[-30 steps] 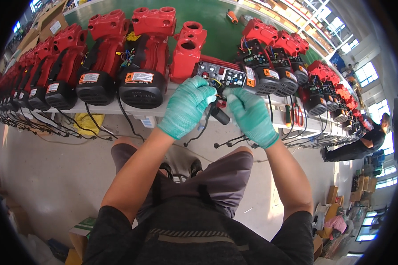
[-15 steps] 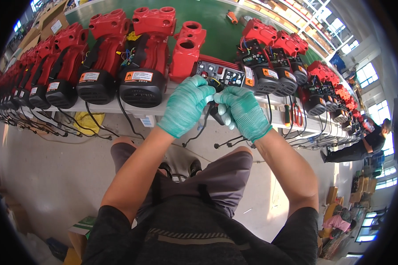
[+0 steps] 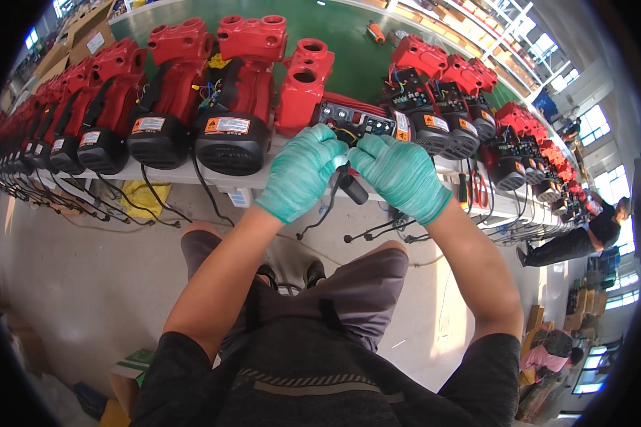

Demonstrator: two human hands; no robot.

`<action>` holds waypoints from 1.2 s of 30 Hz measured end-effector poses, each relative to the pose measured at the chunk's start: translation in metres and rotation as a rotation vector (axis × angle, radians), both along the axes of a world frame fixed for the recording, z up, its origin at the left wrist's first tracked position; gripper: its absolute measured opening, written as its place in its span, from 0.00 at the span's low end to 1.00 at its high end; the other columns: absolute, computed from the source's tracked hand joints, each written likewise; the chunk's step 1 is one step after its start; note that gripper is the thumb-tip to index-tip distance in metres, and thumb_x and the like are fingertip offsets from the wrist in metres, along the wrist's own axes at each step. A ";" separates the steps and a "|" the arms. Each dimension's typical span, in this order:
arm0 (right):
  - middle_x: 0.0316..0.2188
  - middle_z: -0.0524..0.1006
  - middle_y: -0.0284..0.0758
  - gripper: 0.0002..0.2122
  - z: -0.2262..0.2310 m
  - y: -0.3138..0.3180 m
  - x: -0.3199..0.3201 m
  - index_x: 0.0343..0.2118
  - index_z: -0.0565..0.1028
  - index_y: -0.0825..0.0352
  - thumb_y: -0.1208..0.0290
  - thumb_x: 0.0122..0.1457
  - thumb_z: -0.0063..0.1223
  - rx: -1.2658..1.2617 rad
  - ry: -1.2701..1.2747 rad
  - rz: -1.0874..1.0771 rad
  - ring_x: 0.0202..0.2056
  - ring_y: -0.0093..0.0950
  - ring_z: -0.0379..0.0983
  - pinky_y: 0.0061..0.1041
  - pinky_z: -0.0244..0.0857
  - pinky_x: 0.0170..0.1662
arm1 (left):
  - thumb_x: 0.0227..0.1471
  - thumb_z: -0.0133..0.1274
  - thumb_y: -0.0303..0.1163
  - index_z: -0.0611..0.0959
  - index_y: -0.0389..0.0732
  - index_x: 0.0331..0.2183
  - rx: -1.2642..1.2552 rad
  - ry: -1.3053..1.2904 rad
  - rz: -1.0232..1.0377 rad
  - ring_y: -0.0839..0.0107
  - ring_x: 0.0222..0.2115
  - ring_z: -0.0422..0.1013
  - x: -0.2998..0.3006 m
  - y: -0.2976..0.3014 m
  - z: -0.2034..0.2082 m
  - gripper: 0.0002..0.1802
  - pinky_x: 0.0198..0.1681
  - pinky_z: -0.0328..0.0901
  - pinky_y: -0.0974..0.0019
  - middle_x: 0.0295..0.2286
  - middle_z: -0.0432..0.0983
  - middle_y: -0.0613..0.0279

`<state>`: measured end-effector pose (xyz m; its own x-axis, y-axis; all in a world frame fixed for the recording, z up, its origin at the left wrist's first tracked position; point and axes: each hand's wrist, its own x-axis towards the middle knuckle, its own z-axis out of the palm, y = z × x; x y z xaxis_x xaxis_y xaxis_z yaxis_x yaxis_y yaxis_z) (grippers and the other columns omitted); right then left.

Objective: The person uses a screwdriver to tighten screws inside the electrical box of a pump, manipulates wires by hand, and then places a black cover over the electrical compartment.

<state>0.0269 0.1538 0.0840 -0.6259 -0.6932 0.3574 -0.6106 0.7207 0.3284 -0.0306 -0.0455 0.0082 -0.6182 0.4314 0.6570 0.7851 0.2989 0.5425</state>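
Note:
My left hand [image 3: 303, 173] and my right hand [image 3: 404, 179], both in green knit gloves, meet at the near side of a red and black motor unit [image 3: 300, 96]. The unit lies with its control panel [image 3: 350, 118] of screws and wiring exposed. Each hand has its fingers pinched together; what lies between the fingertips is mostly covered by the gloves. A small white piece [image 3: 340, 163] shows at the left fingertips. Just below the hands hangs a black cylinder [image 3: 354, 189], beside a black power cord [image 3: 325, 211].
Similar red and black units [image 3: 233, 139] line the bench to the left. More units with open wiring [image 3: 432, 128] stand to the right. Red-handled pliers [image 3: 479, 189] and a screwdriver [image 3: 463, 188] hang at the bench edge. A yellow cloth [image 3: 147, 199] lies below. Another person [image 3: 600, 229] stands far right.
My right hand has shifted slightly right and its fingers have closed in. The black cylinder, partly behind the fingers before, now hangs free below them. A white piece shows at the left fingertips.

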 end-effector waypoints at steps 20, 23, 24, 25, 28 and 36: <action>0.23 0.80 0.44 0.03 -0.015 -0.024 0.012 0.33 0.78 0.70 0.76 0.62 0.59 -0.982 -0.434 -0.359 0.23 0.35 0.79 0.33 0.72 0.28 | 0.46 0.66 0.28 0.88 0.40 0.37 0.184 -0.007 0.233 0.56 0.37 0.73 0.017 0.027 -0.016 0.12 0.42 0.67 0.52 0.35 0.76 0.58; 0.22 0.79 0.39 0.03 -0.006 -0.034 0.012 0.33 0.78 0.69 0.77 0.64 0.56 -1.256 -0.671 -0.495 0.20 0.30 0.77 0.28 0.70 0.25 | 0.48 0.65 0.27 0.88 0.40 0.36 0.225 -0.070 0.208 0.56 0.36 0.73 0.017 0.026 -0.017 0.10 0.42 0.67 0.52 0.33 0.76 0.59; 0.21 0.78 0.35 0.04 -0.002 -0.038 0.012 0.34 0.78 0.70 0.77 0.65 0.55 -1.500 -0.871 -0.603 0.19 0.27 0.76 0.26 0.68 0.23 | 0.48 0.65 0.27 0.88 0.40 0.35 0.244 -0.109 0.200 0.56 0.36 0.73 0.017 0.026 -0.016 0.09 0.41 0.67 0.52 0.33 0.76 0.59; 0.21 0.78 0.35 0.04 0.002 -0.040 0.013 0.34 0.78 0.70 0.77 0.65 0.55 -1.502 -0.872 -0.603 0.19 0.27 0.76 0.26 0.68 0.23 | 0.48 0.65 0.27 0.88 0.40 0.35 0.242 -0.109 0.200 0.56 0.36 0.73 0.017 0.025 -0.016 0.09 0.41 0.67 0.52 0.33 0.76 0.59; 0.21 0.75 0.32 0.05 -0.002 -0.040 0.017 0.40 0.76 0.71 0.75 0.67 0.53 -1.864 -1.134 -0.549 0.18 0.19 0.72 0.20 0.66 0.20 | 0.49 0.64 0.26 0.88 0.40 0.36 0.249 -0.111 0.177 0.55 0.36 0.73 0.016 0.020 -0.014 0.09 0.41 0.67 0.52 0.33 0.76 0.59; 0.37 0.77 0.37 0.18 -0.020 -0.006 0.010 0.47 0.76 0.64 0.70 0.54 0.64 -0.288 0.004 -0.157 0.31 0.37 0.79 0.36 0.74 0.32 | 0.53 0.63 0.23 0.87 0.35 0.37 0.170 -0.020 0.130 0.62 0.30 0.72 0.008 0.017 -0.010 0.08 0.35 0.68 0.61 0.32 0.75 0.57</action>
